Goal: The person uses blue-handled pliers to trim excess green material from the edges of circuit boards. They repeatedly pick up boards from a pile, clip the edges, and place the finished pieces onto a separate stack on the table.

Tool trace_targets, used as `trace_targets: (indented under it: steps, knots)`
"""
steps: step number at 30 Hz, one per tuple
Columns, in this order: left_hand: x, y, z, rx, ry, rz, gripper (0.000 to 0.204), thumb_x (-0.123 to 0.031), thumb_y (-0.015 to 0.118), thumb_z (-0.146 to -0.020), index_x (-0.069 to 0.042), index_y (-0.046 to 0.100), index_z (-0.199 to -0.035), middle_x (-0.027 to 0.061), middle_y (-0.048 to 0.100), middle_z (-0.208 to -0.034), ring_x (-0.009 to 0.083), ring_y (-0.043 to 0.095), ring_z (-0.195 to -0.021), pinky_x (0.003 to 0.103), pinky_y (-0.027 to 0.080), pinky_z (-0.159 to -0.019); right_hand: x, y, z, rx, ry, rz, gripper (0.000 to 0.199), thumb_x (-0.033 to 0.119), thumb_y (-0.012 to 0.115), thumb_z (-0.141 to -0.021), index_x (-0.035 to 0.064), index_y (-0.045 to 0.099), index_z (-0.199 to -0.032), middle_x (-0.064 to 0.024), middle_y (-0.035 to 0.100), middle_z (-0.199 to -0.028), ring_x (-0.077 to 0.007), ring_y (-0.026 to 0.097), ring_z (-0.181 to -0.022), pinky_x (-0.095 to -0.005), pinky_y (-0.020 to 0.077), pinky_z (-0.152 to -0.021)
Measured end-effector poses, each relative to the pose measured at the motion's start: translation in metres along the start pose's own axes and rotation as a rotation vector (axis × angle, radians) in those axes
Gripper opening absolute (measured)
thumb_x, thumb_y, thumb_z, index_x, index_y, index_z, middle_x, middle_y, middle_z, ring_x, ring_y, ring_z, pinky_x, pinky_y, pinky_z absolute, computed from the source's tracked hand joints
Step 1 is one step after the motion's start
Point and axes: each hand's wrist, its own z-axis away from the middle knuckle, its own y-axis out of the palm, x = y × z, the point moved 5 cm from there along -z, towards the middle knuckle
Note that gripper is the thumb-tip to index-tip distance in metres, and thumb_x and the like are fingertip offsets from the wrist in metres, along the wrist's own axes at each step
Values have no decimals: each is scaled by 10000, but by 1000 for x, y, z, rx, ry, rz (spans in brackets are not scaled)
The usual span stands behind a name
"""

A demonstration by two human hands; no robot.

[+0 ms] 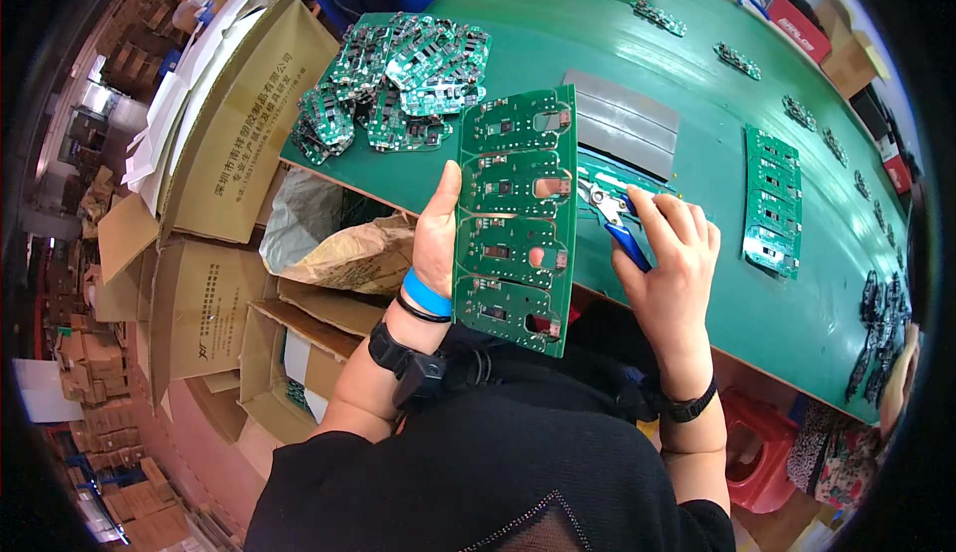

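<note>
My left hand (436, 228) grips a green circuit board panel (513, 189) by its left side and holds it upright. Several boards with cutouts are joined in this panel, one above another. Its fingers are mostly hidden behind the panel, with the thumb along the edge. To the right, my right hand (669, 253) is closed round blue-handled pliers (625, 238). Their metal jaws (600, 197) are close to the panel's right edge; I cannot tell if they touch it. Behind both, a grey grooved plate (627, 124) lies on the green table (538, 19).
A heap of circuit boards (398, 79) lies at the table's far left. Another panel (773, 202) lies to the right, with small board clusters (737, 60) beyond it. Black parts (876, 338) are piled at the right edge. Cardboard boxes (239, 144) stand on the left; a red stool (759, 452) is below.
</note>
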Motion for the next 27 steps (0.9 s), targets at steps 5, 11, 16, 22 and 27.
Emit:
trace_targets:
  steps: [5,11,16,22,27]
  knots:
    - [-12,2,-5,-94,29,-184,780,-650,224,-902,-60,273,-1411,216,415,-1353,397,541,-1096,535,483,-889,-12,-16,-1,-106,49,-77,498,118,686,-630,71,611,-1120,-98,574,-1012,-267,533,-966,-377,369,-867]
    - [-13,14,-14,-305,159,-574,621,-523,188,-971,-55,393,-1325,146,552,-1209,238,607,-1013,382,536,-829,21,-15,0,130,-145,-58,577,147,730,-584,104,591,-1142,-72,552,-1029,-252,504,-996,-410,331,-895]
    - [-15,12,-16,-295,202,-737,668,-554,188,-956,-40,393,-1329,161,543,-1225,283,595,-1034,416,525,-848,34,-10,-1,121,-171,-14,574,118,724,-574,98,598,-1133,-63,550,-1014,-248,510,-963,-395,337,-896]
    - [-18,14,-14,-278,236,-824,645,-535,195,-965,-38,396,-1325,155,551,-1214,274,601,-1025,398,527,-849,36,-8,-1,166,-188,22,606,175,751,-594,115,560,-1166,-60,537,-1046,-241,494,-1006,-411,319,-895]
    - [-17,16,-15,-268,270,-867,639,-525,192,-969,-34,392,-1325,157,554,-1209,268,603,-1019,391,528,-844,37,-10,-3,148,-181,52,584,117,729,-579,117,590,-1146,-59,547,-1022,-244,507,-977,-397,339,-892]
